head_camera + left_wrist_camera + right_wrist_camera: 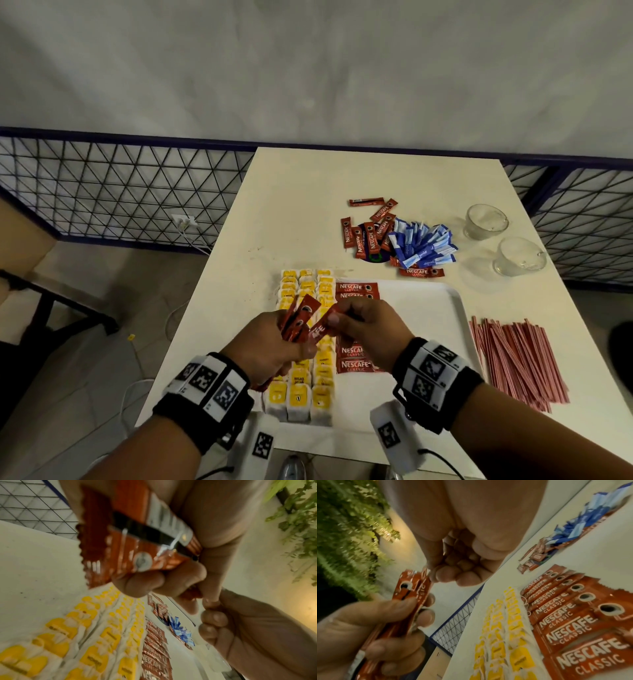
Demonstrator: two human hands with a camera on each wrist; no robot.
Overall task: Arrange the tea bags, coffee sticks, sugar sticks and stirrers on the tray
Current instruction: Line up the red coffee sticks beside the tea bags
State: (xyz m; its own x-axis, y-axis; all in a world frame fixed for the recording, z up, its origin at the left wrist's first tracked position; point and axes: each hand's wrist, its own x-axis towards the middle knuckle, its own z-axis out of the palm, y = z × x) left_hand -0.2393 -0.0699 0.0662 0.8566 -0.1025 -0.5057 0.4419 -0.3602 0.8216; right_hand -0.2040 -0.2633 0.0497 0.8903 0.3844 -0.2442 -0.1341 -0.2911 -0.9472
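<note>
My left hand (291,339) grips a bundle of red coffee sticks (301,318) above the tray's left part; the bundle (137,540) fills the left wrist view. My right hand (337,320) pinches the end of one coffee stick (320,329) that still lies against the bundle (409,601). Below the hands, yellow tea bags (305,284) lie in three rows on the left of the white tray (428,308). A column of coffee sticks (358,291) lies beside them, partly hidden by my hands. Blue sugar sticks (424,246) and red-striped stirrers (517,356) lie on the table.
Loose coffee sticks (370,233) lie in a heap beyond the tray, next to the sugar sticks. Two glass cups (486,221) (519,257) stand at the far right. The tray's right half is bare. A wire fence (102,192) runs behind the table.
</note>
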